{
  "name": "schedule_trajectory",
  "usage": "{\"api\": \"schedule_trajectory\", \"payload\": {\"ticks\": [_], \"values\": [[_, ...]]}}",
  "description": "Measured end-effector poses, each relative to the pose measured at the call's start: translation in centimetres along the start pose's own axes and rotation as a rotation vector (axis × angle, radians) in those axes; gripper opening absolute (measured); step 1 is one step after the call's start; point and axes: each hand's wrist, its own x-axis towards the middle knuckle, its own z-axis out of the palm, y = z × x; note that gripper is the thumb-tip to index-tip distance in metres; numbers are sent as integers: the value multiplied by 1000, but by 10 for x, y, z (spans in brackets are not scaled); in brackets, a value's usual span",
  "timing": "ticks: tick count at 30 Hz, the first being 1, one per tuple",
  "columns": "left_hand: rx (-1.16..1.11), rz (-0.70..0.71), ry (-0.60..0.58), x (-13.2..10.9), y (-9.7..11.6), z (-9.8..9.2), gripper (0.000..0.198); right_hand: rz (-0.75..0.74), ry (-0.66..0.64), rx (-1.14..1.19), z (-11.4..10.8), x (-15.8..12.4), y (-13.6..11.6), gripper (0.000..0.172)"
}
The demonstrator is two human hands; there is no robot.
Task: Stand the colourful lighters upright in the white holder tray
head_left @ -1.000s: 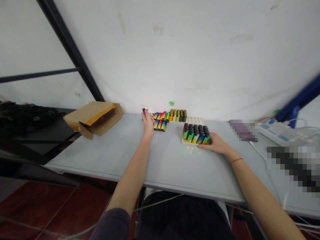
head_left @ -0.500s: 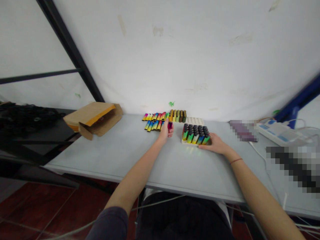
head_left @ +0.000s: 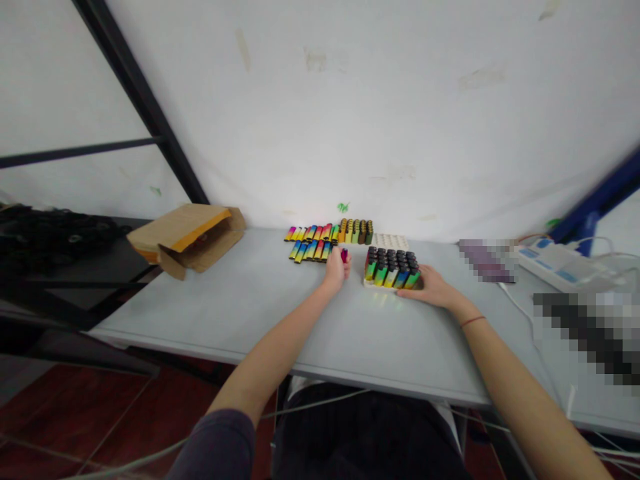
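My left hand (head_left: 337,272) is closed around a purple lighter (head_left: 345,255), whose upper end shows above the fingers. It is over the table, between the lying lighters and the tray. On the right, my right hand (head_left: 433,287) grips the near right corner of a low pale tray (head_left: 383,287). Several rows of colourful lighters (head_left: 390,268) with black tops stand upright in that tray. Left of it, two rows of rainbow-coloured lighters (head_left: 311,249) lie on the table. Behind stands a block of yellow and green lighters (head_left: 355,231).
A white piece with rows of holes (head_left: 392,241) lies by the wall. An opened cardboard box (head_left: 187,230) rests at the left of the grey table (head_left: 225,300). A white power strip (head_left: 555,263) with cables is at the right, near a blurred purple object (head_left: 485,261).
My left hand has moved slightly right and nearer to me with the purple lighter, away from the lying lighters. My right hand and the tray have stayed in place.
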Motion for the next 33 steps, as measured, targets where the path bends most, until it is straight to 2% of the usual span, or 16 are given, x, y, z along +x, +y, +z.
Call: {"api": "schedule_trajectory", "payload": {"ticks": [9, 18, 22, 26, 30, 33], "values": [[-4, 11, -41, 2, -1, -3, 62, -3, 5, -3, -1, 1, -1, 61], [15, 10, 36, 0, -2, 2, 48, -8, -4, -16, -1, 0, 0, 62], [33, 15, 13, 0, -4, 2, 50, -7, -7, -5, -1, 1, 0, 62], [108, 115, -115, 3, -6, -4, 53, 1, -11, 27, -3, 1, -3, 62], [384, 306, -364, 7, 0, -17, 34, 10, -1, 43, -3, 0, -6, 63], [532, 468, -468, 8, 10, -24, 31, 13, -18, 54, -4, -1, -7, 59]]}}
